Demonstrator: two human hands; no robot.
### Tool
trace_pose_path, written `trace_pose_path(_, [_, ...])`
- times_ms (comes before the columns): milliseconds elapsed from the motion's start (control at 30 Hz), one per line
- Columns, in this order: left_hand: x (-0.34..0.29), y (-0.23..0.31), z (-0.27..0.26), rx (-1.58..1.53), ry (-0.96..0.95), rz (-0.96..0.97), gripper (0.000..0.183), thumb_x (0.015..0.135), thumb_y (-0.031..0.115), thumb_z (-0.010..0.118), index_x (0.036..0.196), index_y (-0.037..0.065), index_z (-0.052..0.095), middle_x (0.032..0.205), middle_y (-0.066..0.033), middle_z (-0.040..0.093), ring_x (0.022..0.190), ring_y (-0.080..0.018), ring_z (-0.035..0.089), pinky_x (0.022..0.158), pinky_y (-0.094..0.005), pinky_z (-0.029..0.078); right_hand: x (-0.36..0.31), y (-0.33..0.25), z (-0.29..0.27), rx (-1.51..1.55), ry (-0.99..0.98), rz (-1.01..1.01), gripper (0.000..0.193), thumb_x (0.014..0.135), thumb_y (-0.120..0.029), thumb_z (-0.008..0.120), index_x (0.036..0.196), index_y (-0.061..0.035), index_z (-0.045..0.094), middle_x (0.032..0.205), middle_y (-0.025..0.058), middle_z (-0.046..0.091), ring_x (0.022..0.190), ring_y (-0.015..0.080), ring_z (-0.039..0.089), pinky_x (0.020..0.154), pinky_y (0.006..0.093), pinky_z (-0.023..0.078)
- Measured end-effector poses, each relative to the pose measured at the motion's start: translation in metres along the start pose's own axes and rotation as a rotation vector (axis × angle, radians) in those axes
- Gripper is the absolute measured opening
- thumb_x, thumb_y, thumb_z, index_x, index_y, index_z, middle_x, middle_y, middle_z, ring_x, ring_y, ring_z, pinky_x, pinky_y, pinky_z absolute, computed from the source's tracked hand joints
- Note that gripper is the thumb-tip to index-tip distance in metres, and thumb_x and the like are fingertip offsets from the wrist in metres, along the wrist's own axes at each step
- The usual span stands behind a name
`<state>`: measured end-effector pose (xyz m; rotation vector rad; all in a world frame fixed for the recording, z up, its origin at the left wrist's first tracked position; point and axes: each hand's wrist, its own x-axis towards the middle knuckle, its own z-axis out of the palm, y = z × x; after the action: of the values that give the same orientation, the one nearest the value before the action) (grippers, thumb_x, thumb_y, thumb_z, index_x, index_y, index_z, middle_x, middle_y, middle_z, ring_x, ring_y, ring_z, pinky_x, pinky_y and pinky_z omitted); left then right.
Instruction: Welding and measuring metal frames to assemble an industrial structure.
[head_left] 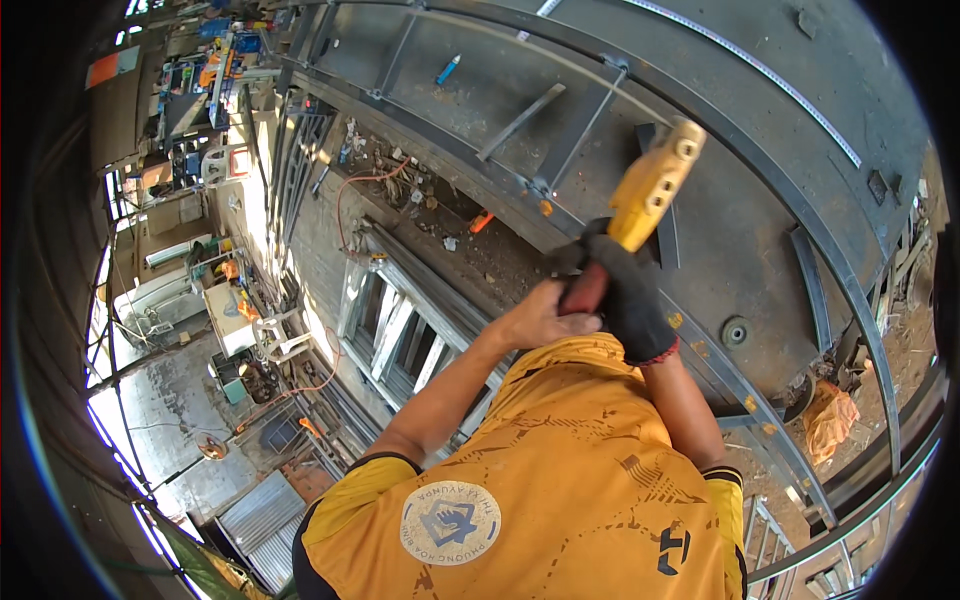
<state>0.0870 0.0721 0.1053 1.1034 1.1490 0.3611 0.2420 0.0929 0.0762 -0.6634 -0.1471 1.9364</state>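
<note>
My left hand [541, 318], bare, closes around the lower end of a yellow hand tool [648, 195] close to my chest. The tool has a dark red grip [586, 288], a row of dark round recesses along its yellow body and a paler tip pointing up and right. In a black knitted glove, my right hand [630, 300] is wrapped around the tool just above the left. What kind of tool it is, I cannot make out. Behind it lies a dark metal sheet [730, 230] with a welded steel frame [760, 150] over it.
A blue marker-like object [448, 69], a small round disc [736, 332] and a long measuring strip [770, 75] lie on the sheet. Below its edge are an orange-handled item [481, 221] and stacked metal profiles [400, 320]. A white chair [280, 335] stands left; orange crumpled plastic [830, 420] lies right.
</note>
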Motion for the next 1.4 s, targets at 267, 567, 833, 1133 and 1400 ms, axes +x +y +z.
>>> trace_pose_path(267, [-0.06,0.05,-0.138,0.29,0.58,0.023,0.043,0.076,0.025,0.08,0.108,0.0,0.066,0.076,-0.0021,0.062,0.061,-0.0106,0.057,0.057,-0.0293,0.046,0.036,0.023,0.066,-0.906,-0.48,-0.147,0.043,0.093,-0.027,0.068,0.126,-0.0008,0.06,0.115,0.0144,0.069,0.104,0.0198,0.067,0.091,0.0341,0.051])
trace_pose_path(567, [0.044,0.046,-0.282,0.825,0.738,0.139,0.039,0.079,0.031,0.073,0.086,-0.005,0.061,0.074,-0.025,0.061,0.073,-0.0421,0.064,0.066,-0.0441,0.047,-0.073,0.011,-0.112,-1.184,0.455,-0.184,0.035,0.094,-0.023,0.068,0.118,0.0019,0.064,0.105,0.0085,0.07,0.098,0.0169,0.064,0.088,0.0313,0.05])
trace_pose_path(833, [0.197,0.029,-0.273,0.588,0.602,0.377,0.044,0.081,0.036,0.074,0.085,-0.006,0.06,0.08,-0.0286,0.065,0.083,-0.0463,0.066,0.071,-0.0474,0.049,-0.201,0.023,-0.127,-0.758,1.064,-0.423,0.032,0.097,-0.023,0.066,0.119,0.0001,0.064,0.099,0.0078,0.068,0.09,0.0147,0.064,0.081,0.0278,0.05])
trace_pose_path(1133, [0.275,-0.022,-0.257,0.721,0.531,0.413,0.047,0.081,0.039,0.074,0.103,-0.001,0.061,0.095,-0.0289,0.068,0.094,-0.0452,0.067,0.081,-0.0502,0.052,-0.196,0.126,-0.107,-1.002,1.133,-0.323,0.036,0.093,-0.023,0.067,0.116,0.005,0.065,0.098,0.008,0.069,0.089,0.0167,0.064,0.08,0.0311,0.05])
trace_pose_path(1400, [0.264,-0.034,-0.248,0.813,0.477,0.2,0.057,0.08,0.041,0.075,0.118,0.003,0.057,0.105,-0.0255,0.07,0.1,-0.044,0.067,0.088,-0.0504,0.053,-0.205,0.162,-0.099,-1.279,1.166,-0.216,0.037,0.091,-0.026,0.068,0.112,0.0035,0.067,0.103,0.0135,0.071,0.098,0.0246,0.065,0.086,0.036,0.05])
